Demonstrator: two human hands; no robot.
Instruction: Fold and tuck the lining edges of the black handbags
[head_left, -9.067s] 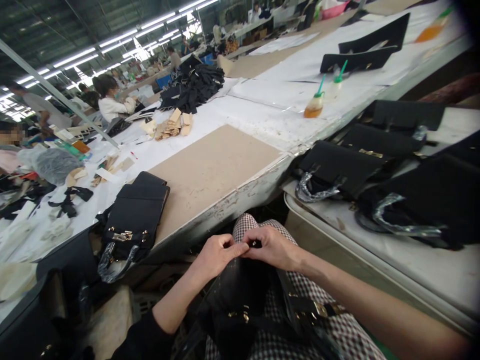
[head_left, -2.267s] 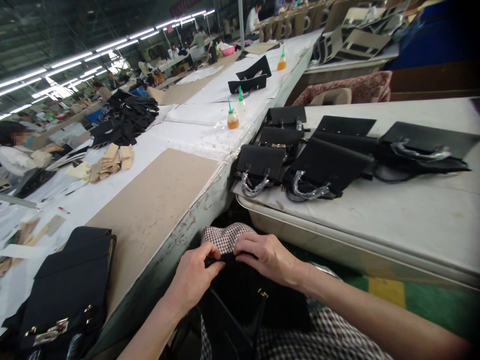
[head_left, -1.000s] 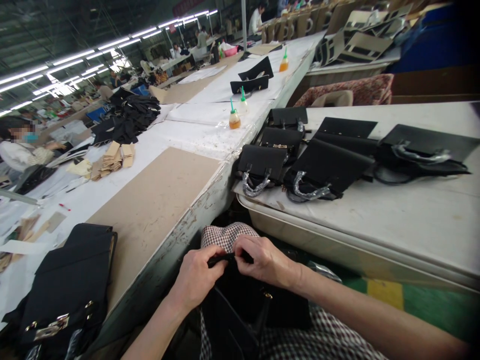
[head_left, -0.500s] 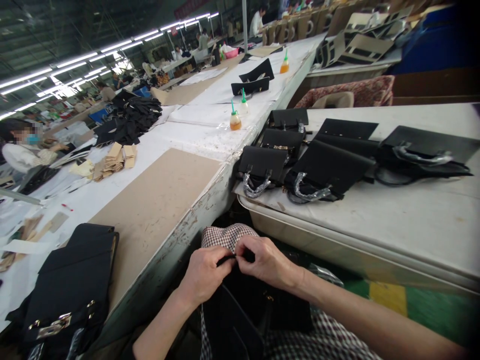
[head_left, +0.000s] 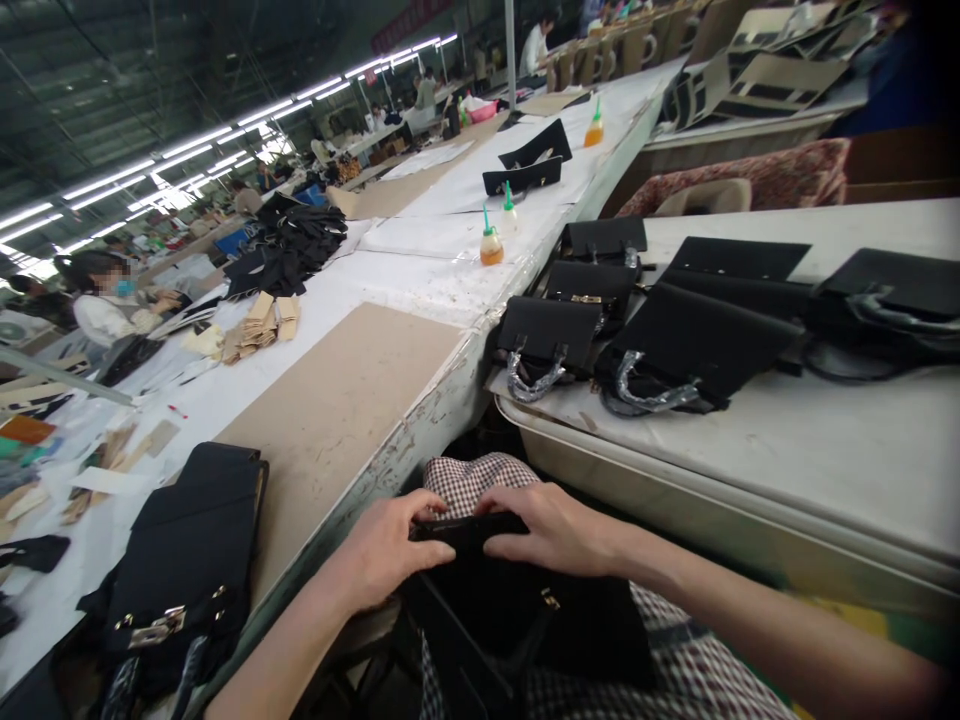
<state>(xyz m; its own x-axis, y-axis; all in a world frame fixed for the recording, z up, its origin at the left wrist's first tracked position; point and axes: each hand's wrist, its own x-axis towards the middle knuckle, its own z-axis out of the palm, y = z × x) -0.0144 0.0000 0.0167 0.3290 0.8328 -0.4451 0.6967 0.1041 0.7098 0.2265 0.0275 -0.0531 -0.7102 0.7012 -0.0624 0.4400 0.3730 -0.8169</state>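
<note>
A black handbag with a small gold fitting lies across my lap, over the checkered apron. My left hand grips the bag's far edge near its left end, thumb on the near side and fingers behind. Farther right on the same edge, my right hand pinches it the same way. Between the two thumbs a short stretch of dark edge shows. Most fingertips are hidden behind the bag.
On the left bench, another black bag lies by a brown board. Several black bags with wrapped handles cover part of the right table. Glue bottles stand along the bench. A co-worker sits at far left.
My hands have moved apart along the bag's edge, from a close pinch to a wider hold. The view has shifted, so the surroundings appear farther right.
</note>
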